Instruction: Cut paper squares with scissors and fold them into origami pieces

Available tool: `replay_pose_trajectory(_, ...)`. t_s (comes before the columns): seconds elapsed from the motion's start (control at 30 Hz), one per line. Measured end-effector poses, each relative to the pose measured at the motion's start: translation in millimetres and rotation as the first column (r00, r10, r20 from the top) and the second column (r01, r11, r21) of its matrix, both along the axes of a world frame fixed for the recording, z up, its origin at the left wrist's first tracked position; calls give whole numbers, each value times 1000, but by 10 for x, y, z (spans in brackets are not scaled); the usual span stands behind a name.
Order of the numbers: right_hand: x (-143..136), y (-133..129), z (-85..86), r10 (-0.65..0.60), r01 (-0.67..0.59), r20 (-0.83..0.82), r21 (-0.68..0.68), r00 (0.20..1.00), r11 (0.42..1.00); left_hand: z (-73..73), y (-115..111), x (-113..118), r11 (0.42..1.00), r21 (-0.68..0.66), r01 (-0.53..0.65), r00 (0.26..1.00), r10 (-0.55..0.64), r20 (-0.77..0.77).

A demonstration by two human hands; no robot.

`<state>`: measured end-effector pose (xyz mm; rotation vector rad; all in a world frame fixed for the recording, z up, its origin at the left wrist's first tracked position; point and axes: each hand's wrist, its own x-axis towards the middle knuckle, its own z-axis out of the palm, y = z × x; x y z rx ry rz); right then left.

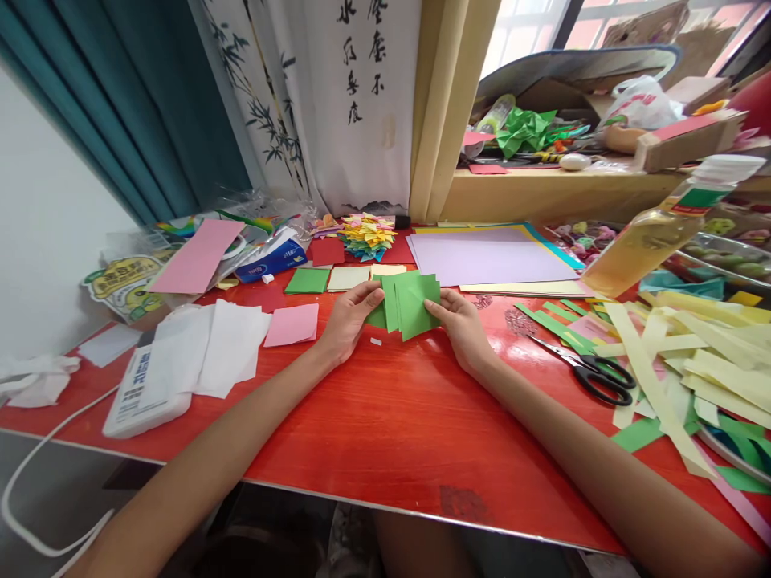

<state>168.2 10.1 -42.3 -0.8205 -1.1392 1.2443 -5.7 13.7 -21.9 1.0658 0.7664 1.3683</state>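
Note:
Several green paper squares [415,303] are fanned out between my two hands above the red table [385,417]. My left hand [351,321] pinches their left side with the thumb on top. At the right edge, my right hand [463,325] grips the squares between thumb and fingers. Just behind them on the table lie a green stack [307,281], a cream stack [348,278] and a pale yellow piece partly hidden by the held squares. A pink stack [291,325] rests to the left of my left hand.
Black-handled scissors [593,373] and a heap of paper strips [680,353] lie at the right, near a leaning bottle [650,233]. Large paper sheets [494,255] are at the back. White tissues [205,345] cover part of a white device [138,393] at the left.

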Motion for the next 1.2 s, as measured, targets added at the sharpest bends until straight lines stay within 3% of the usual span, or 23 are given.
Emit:
replay_pose_trajectory(0.2,0,2,-3,7,-7,7,9,1000,1000,1,-7,5,1000,4,20,999,-20,36)
replay_pose_trajectory(0.33,1,8,-6,3,-3,7,10,1000,1000,7,-16,1,997,71,33,998,-30,-52)
replay_pose_trajectory(0.57,7,12,-5,-71,71,6,25,997,997,-32,-3,-19,962,237,-135,942,199,-271)
replay_pose_trajectory(0.7,8,11,1,-103,103,6,25,995,994,-61,36,-27,934,291,-209,915,292,-280)
replay_pose_trajectory(0.93,14,8,1,-109,109,16,18,994,994,-21,2,-26,915,337,-223,913,317,-255)
replay_pose_trajectory(1.2,13,15,-2,-110,110,36,9,993,994,9,-42,-23,909,369,-193,871,332,-363)
